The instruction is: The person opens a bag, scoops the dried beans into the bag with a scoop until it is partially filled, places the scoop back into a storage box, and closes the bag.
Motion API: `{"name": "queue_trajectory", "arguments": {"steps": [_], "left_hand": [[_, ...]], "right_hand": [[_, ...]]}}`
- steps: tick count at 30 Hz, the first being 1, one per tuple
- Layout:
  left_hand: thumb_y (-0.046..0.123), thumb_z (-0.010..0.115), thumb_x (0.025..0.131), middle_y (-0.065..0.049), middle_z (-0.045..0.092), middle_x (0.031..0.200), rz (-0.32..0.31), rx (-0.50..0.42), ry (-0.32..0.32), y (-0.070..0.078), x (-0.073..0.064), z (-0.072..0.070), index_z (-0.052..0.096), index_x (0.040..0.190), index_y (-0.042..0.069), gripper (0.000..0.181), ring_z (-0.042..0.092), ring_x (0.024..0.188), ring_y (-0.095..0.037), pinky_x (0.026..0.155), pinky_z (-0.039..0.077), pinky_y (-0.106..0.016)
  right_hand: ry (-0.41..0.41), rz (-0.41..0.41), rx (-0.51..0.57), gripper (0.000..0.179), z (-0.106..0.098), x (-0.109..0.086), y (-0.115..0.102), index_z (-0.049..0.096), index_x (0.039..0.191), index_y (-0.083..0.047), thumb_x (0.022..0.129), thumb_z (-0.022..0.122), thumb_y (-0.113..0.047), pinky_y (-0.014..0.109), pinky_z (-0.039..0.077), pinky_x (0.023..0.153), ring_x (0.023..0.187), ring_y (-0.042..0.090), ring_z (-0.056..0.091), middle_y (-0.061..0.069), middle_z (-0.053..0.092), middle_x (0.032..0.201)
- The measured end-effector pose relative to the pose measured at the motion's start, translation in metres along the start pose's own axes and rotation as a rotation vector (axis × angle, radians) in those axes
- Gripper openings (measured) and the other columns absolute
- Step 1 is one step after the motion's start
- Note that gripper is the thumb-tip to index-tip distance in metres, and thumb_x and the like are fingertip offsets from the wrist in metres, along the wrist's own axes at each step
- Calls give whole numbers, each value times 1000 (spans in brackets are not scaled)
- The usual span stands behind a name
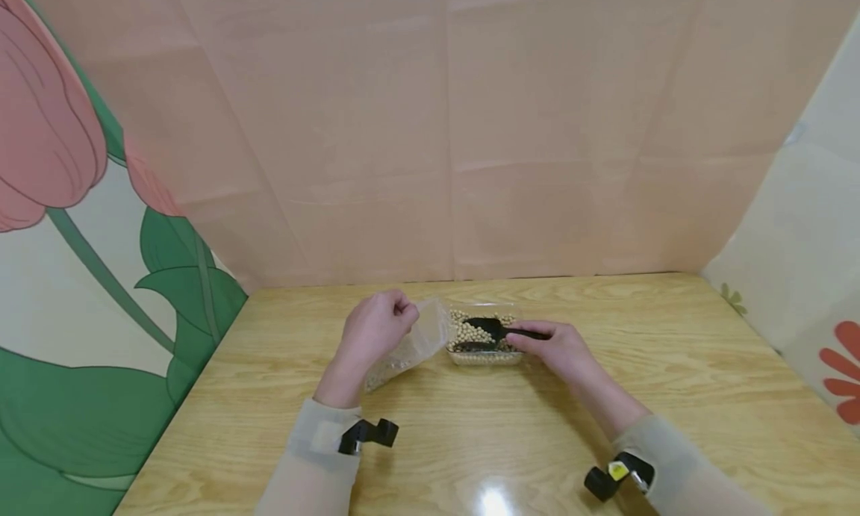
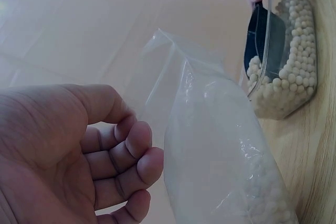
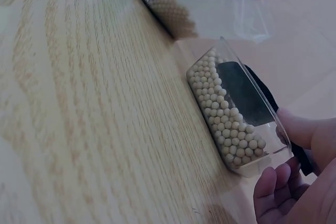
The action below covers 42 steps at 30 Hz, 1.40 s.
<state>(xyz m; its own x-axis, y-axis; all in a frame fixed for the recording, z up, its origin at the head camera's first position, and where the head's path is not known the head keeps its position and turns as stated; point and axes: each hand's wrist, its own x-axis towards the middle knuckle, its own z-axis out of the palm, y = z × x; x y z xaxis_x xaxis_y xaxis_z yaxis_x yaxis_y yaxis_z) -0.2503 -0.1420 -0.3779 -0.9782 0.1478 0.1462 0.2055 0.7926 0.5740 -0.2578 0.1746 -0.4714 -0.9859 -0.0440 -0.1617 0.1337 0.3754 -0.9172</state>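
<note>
My left hand (image 1: pixel 379 325) pinches the upper edge of a clear plastic bag (image 1: pixel 430 328) between thumb and forefinger, its other fingers curled. Small round pellets (image 2: pixel 262 187) lie in the lower part of the bag, which leans with its upper end towards a clear rectangular container (image 1: pixel 487 358). Pale bean-like balls (image 3: pixel 226 129) partly fill that container. With my right hand (image 1: pixel 561 349) I hold the handle of a small black scoop (image 1: pixel 485 325). The blade of the scoop is inside the container among the balls.
The wood-grain table (image 1: pixel 470 434) carries the container and stretches to a pink cloth backdrop (image 1: pixel 443 165). A wall with painted tulips (image 1: pixel 47 128) stands at the left, and a pale wall with a red flower (image 1: pixel 846 374) at the right.
</note>
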Motion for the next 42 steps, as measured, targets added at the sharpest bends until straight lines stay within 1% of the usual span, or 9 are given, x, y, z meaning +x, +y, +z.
{"name": "queue_trajectory", "arguments": {"steps": [4,7,11,17,20,22,25,35,42], "left_hand": [[15,59,106,4,67,76,-1,-3,0,1,0,0,67,87,14,20,53,61,-18,65,44,-36],[15,59,106,4,67,76,-2,-7,0,1,-1,-1,67,87,14,21,53,61,-18,65,44,-36],[16,59,107,4,67,76,0,-10,-2,1,-1,-1,67,88,14,20,52,60,-18,65,43,-36],[16,59,107,3,66,75,1,-6,-6,0,0,0,66,87,14,21,52,60,-18,65,43,-36],[16,60,106,4,66,75,-1,0,-5,0,0,0,66,86,14,21,53,61,-18,66,44,-36],[15,60,106,4,67,76,-1,1,-5,0,0,0,66,86,15,20,53,61,-18,66,44,-37],[15,60,105,5,67,76,-1,2,-3,0,1,0,67,86,15,20,54,62,-18,67,45,-37],[15,60,105,4,67,77,-6,1,-3,1,0,0,67,87,15,19,54,62,-18,66,44,-37],[16,61,105,5,67,75,5,10,6,1,2,1,68,87,15,19,56,63,-18,67,46,-37]], "right_hand": [[11,29,59,52,0,0,1,77,140,-17,96,87,-41,30,51,85,109,19,61,9,67,151],[7,37,96,52,-1,-1,1,76,141,-14,97,87,-39,31,53,79,98,18,60,8,70,145],[3,47,108,52,-4,-3,-1,75,143,-15,99,85,-41,31,54,81,99,17,61,5,71,140],[4,53,144,55,-9,-5,-4,75,144,-15,97,86,-42,32,52,74,88,15,61,0,74,126],[-4,53,171,58,-12,-8,-6,72,146,-12,98,85,-42,34,55,81,92,17,64,6,72,136],[-12,54,185,61,-13,-11,-8,70,149,-10,99,85,-42,38,56,91,99,19,66,11,66,149],[-23,52,203,62,-14,-14,-13,68,150,-11,99,84,-42,43,54,100,106,21,65,14,58,160],[-40,-15,220,62,-17,-20,-31,71,148,-10,99,84,-44,38,57,98,123,25,60,12,57,161],[-42,-49,206,60,-12,-26,-42,70,148,-8,100,84,-41,39,57,96,107,25,66,12,57,161]]}}
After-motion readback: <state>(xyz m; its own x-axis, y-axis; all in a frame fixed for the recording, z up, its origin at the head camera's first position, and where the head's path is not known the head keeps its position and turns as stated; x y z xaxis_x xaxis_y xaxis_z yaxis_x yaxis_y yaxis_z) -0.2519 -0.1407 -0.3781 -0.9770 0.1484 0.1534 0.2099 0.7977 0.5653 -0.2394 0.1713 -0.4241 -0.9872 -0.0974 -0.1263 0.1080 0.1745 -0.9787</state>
